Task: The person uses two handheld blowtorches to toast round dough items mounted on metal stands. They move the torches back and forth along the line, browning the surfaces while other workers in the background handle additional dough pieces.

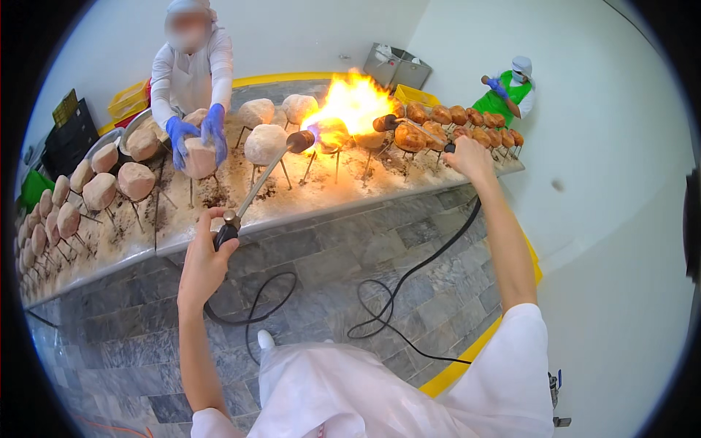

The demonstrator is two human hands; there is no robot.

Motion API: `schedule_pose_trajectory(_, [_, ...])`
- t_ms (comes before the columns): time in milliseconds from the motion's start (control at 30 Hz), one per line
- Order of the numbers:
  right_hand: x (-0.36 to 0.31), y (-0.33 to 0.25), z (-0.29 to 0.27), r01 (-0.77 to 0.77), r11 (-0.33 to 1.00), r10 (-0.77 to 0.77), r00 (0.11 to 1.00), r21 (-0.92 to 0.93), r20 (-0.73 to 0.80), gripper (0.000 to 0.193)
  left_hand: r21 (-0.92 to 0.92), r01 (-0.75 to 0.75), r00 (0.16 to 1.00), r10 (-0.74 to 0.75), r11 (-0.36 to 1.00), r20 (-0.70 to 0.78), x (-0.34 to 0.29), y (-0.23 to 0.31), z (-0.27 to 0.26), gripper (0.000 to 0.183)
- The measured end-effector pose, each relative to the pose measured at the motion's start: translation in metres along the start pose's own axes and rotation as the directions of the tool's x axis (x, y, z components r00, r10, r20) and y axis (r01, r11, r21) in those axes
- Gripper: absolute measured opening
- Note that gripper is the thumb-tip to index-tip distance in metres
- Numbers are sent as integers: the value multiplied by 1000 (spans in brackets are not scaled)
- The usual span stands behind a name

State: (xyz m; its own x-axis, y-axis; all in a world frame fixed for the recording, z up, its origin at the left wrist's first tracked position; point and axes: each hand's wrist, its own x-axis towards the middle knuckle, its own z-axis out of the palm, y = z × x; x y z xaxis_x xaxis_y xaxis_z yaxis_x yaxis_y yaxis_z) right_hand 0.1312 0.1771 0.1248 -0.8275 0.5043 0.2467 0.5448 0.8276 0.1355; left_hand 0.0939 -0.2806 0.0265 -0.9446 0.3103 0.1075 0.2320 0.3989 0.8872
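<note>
One left torch point(263, 182), handle clasped by the fingers of the left hand point(201, 263); one right torch point(385, 123), handle clasped in the right hand point(469, 157); one lump point(330, 136) between both, amid flame point(358, 98), above the table point(281, 196).

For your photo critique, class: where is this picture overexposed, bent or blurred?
Head view: the flame is nearly white at its core and tints the table orange; head view: the yellow floor border curves; head view: a soft smudge shows over the right wall, lens or wall unclear.
</note>
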Motion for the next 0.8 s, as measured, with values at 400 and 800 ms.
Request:
schedule_pose_trajectory(400, [-13, 52, 48, -236, 838, 170, 970, 493, 174, 33, -292, 119, 993, -121, 949, 11, -13, -46, 33, 41])
schedule_pose_trajectory(800, [-219, -42, 213, -640, -349, 168, 676, 685, 717, 19, -540, 182, 980, -197, 821, 31, -19, -91, 91, 42])
